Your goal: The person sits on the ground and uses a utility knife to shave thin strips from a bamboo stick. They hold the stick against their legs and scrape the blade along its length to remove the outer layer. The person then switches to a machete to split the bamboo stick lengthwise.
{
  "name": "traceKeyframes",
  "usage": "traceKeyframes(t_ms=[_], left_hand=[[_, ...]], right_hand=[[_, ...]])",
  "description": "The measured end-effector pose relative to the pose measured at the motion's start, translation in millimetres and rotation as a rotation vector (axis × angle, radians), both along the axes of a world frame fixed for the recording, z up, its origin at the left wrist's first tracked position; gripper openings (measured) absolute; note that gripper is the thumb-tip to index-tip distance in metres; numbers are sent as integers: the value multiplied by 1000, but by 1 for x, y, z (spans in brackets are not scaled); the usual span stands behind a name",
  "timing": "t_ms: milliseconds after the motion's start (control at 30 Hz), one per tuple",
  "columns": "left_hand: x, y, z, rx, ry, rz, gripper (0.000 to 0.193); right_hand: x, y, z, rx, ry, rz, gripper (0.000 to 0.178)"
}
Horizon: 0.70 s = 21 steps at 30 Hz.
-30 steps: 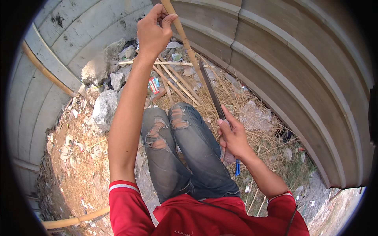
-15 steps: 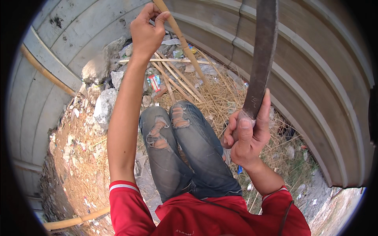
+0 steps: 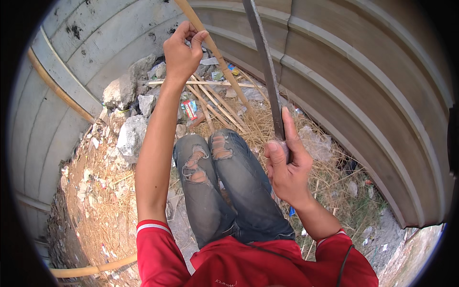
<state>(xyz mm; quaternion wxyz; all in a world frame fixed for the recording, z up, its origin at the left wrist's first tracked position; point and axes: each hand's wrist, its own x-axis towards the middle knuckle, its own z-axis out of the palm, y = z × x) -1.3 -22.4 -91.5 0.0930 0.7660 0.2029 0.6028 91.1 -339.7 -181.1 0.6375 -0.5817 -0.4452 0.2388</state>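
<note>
My left hand (image 3: 184, 53) reaches far forward and is closed, its thumb and fingers gripping a long bamboo pole (image 3: 217, 55). The pole slants from the top edge down to the straw beyond my knees. In my right hand (image 3: 290, 172) is a machete (image 3: 269, 64), its handle mostly hidden in the fist and my index finger stretched along the base of the blade. The dark blade points up and slightly left, seen nearly edge-on, apart from the pole. Its tip runs out of view at the top.
Thin bamboo strips (image 3: 215, 103) lie on straw (image 3: 267, 125) before my knees. Grey rocks (image 3: 131, 136) and litter cover the ground at left. A ribbed metal sheet wall (image 3: 358, 81) curves along the right, and a grey panel wall (image 3: 67, 71) stands at left.
My right hand has moved left, and the machete has turned from showing its broad side to nearly edge-on, tilting left toward the pole. The left hand and pole sit slightly lower in the picture.
</note>
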Motion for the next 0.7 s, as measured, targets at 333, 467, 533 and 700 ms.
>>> traceKeyframes(t_ms=[333,467,533,700], left_hand=[[-17,11,-8,-105,-39,-5,12],[-26,17,-7,-52,-5,52,10],[-24,26,-11,-77,-39,-8,11],[-11,16,-12,-39,-51,-31,11]], right_hand=[[74,8,-196,-666,664,-15,58],[52,-5,-146,-518,553,-39,58],[43,6,-99,-355,439,-16,59],[21,7,-16,208,219,-22,63]])
